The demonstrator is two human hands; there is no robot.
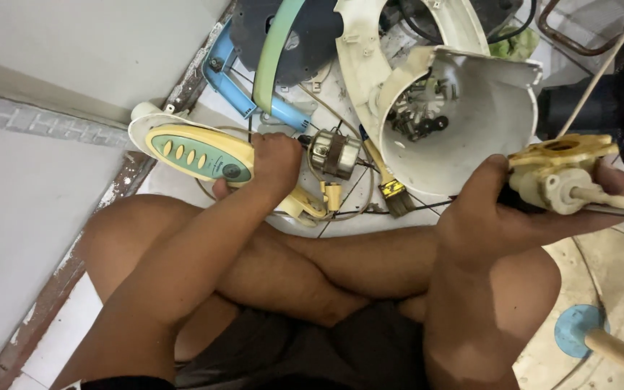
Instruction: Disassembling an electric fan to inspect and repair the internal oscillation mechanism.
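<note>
Gripping a yellowed gearbox part (561, 177), the right hand (492, 217) is closed around it, right of the white cone-shaped housing (471, 123). Loose screws and small dark parts (417, 115) are held inside that housing. Left of it, the left hand (274, 162) is closed on the button panel (196, 153).

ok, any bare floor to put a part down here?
Free: the grey floor left of the control panel. Crowded: between the left hand and white housing, full of motor, brush, wires. Right hand holds a gearbox.
</note>
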